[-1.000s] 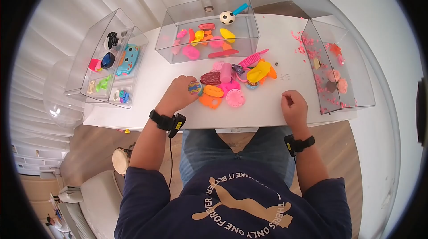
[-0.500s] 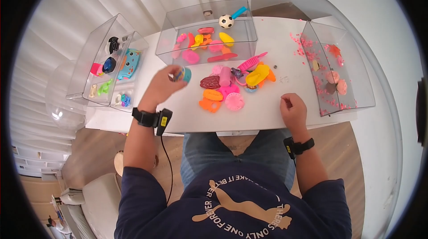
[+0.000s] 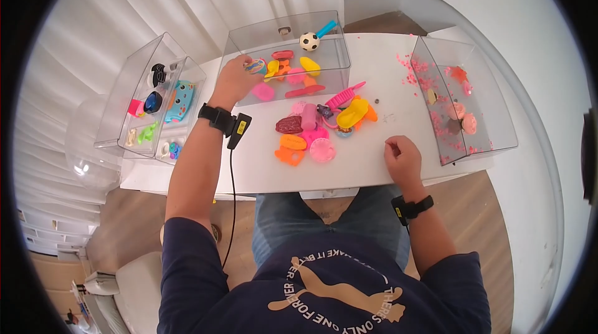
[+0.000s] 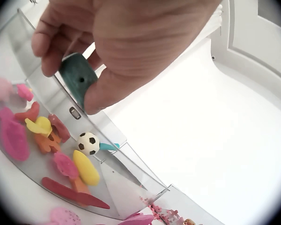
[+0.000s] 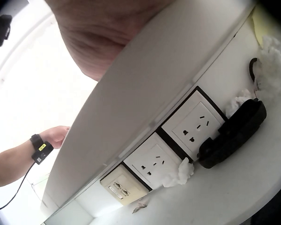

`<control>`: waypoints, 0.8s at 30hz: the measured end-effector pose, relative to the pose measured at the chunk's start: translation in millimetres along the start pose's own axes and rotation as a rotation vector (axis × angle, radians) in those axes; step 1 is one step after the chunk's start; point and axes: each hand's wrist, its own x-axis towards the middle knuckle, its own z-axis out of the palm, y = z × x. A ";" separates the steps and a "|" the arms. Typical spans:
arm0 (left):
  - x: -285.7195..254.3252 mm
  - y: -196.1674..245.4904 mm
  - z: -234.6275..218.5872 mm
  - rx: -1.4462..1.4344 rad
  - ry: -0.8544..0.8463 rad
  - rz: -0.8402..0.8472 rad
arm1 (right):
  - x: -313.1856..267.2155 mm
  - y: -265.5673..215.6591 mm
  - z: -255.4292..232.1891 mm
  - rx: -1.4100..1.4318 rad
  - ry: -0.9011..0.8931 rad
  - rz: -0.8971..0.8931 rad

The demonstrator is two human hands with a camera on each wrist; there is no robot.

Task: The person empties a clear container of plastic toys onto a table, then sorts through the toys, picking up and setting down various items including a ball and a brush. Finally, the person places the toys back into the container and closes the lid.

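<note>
At the left of the frame, a clear plastic bin [image 3: 140, 63] is standing on the white table [image 3: 249, 175], and a light-blue toy with a face [image 3: 179, 100] and a bright green toy [image 3: 147, 132] are lying in it. Left of upper centre, you are reaching with your left hand [image 3: 235, 85] over the left part of a second clear plastic bin [image 3: 335, 63]. You are pinching a small teal toy with a patterned top [image 3: 255, 65] between thumb and fingers, and the left wrist view is showing its dark teal side near the bin's rim. Inside this bin, pink, orange, red and yellow toys are lying together, with a black-and-white football toy [image 3: 309, 41] toward the right. In the centre, a dark red textured oval toy [image 3: 289, 125], a pink cylinder [image 3: 308, 117], a pale pink scalloped disc [image 3: 322, 150], a yellow scoop-shaped toy [image 3: 352, 113] and a bright pink comb [image 3: 344, 94] are sitting in a pile. Right of centre, your right hand [image 3: 405, 158] is resting by the near edge, fingers loosely curled and holding nothing. At the right, a third clear plastic bin [image 3: 498, 128] is holding pink flower heads [image 3: 456, 110].
</note>
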 end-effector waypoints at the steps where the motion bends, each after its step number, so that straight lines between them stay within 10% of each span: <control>1: 3.7 -4.1 2.0 0.002 -0.007 -0.014 | -0.4 -0.1 -0.3 -0.005 -0.006 -0.008; 11: -15.5 -5.4 8.8 -0.018 0.280 0.085 | 0.2 -0.6 -1.3 -0.020 -0.005 -0.017; 24: -69.5 -1.6 71.7 0.112 -0.377 0.197 | -0.4 -0.1 0.3 0.007 0.000 0.012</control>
